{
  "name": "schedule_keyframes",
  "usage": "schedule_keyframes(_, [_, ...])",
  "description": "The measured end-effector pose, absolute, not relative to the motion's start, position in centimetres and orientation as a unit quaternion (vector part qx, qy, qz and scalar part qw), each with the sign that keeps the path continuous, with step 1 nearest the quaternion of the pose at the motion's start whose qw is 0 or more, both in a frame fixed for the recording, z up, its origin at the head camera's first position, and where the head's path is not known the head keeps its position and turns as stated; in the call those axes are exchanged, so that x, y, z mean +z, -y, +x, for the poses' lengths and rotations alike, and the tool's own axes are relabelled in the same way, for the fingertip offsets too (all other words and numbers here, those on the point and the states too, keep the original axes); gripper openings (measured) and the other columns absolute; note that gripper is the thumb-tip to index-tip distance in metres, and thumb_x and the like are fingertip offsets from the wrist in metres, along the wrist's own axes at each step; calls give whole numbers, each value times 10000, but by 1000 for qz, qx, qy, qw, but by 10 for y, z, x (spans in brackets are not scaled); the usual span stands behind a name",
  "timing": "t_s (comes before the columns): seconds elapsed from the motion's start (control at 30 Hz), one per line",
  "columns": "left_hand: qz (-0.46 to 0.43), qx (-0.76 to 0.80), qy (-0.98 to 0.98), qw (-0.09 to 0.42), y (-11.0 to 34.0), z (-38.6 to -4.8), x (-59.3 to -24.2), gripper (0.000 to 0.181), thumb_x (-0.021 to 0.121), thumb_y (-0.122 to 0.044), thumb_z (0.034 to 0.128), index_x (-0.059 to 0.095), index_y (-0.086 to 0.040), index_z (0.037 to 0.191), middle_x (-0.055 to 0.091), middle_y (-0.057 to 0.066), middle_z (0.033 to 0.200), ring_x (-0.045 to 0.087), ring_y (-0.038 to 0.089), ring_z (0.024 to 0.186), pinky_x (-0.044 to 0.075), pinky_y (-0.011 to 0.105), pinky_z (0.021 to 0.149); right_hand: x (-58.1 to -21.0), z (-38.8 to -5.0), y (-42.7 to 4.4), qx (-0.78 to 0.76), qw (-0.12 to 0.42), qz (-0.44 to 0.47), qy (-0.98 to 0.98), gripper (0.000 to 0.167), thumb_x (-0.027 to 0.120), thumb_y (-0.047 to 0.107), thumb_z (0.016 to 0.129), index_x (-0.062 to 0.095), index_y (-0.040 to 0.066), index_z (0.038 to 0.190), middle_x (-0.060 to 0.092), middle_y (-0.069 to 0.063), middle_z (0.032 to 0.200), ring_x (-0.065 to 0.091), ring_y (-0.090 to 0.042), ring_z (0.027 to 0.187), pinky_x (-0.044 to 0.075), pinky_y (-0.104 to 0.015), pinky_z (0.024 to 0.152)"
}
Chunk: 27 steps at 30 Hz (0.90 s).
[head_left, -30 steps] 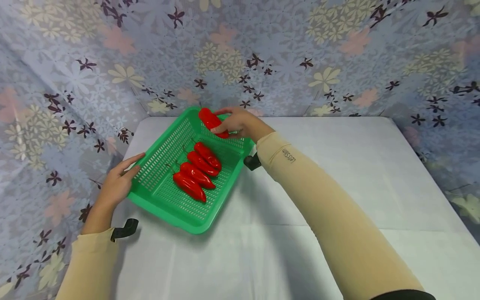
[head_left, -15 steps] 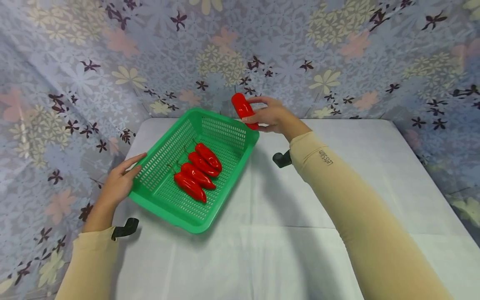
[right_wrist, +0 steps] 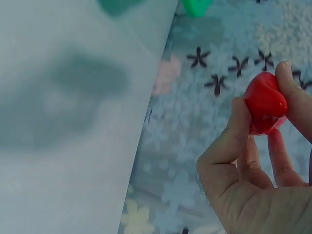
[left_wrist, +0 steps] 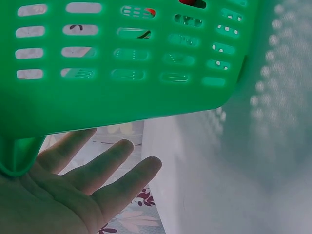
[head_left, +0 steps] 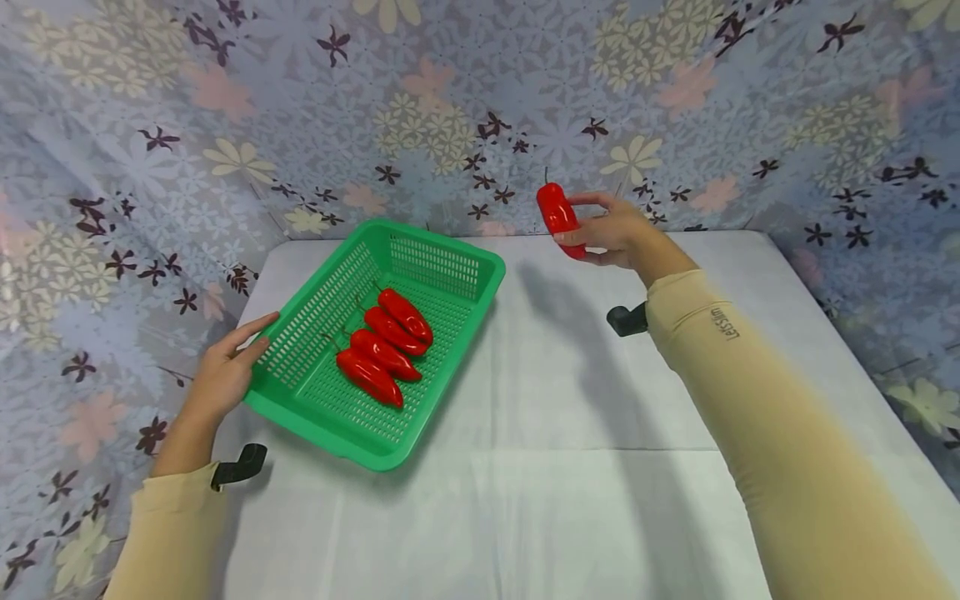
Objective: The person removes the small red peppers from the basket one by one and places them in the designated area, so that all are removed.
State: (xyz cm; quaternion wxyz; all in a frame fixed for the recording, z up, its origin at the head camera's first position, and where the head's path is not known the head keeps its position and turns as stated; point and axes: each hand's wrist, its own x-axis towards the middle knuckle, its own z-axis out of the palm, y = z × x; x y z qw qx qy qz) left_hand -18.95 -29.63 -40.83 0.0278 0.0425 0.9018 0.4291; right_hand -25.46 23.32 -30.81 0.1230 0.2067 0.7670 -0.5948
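Observation:
My right hand (head_left: 611, 233) holds a glossy red pepper (head_left: 557, 215) above the back of the table, stem up. In the right wrist view, thumb and fingers pinch the pepper (right_wrist: 265, 103), seen from its tip end. My left hand (head_left: 225, 367) touches the left rim of a green plastic basket (head_left: 468, 342). In the left wrist view, three fingers (left_wrist: 131, 178) extend straight below the slotted wall; the thumb is hidden there. Several more red peppers (head_left: 381, 352) lie side by side on the basket's bottom.
The basket stands on the left half of a table (head_left: 540, 500) with a white cover. A flowered cloth (head_left: 540, 92) hangs behind the table and along its sides. Each wrist wears a black camera mount, such as the right one (head_left: 627, 320).
The right hand has carried the pepper from over the basket's back right corner, out to the right past the rim. The left hand still touches the basket. The other peppers lie as before.

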Motion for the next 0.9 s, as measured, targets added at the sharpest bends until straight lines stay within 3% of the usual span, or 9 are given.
schedule_keyframes(0.5, [36, 440, -897, 21, 294, -191, -410, 516, 440, -417, 1077, 431, -215, 1552, 319, 141, 1604, 351, 511, 1376, 277, 697, 1043, -312, -227, -301, -587, 105, 209, -775, 910, 815, 227, 872, 268, 293, 1597, 295, -145, 1580, 327, -349, 1376, 447, -458, 1030])
schedule_keyframes(0.9, [26, 428, -903, 31, 296, -187, -408, 521, 413, -425, 1080, 403, -232, 1564, 287, 189, 1606, 323, 525, 1379, 253, 710, 1039, -336, -213, -318, -581, 97, 237, -772, 929, 809, 222, 880, 239, 253, 1613, 292, -177, 1602, 322, -393, 1393, 446, -490, 1025])
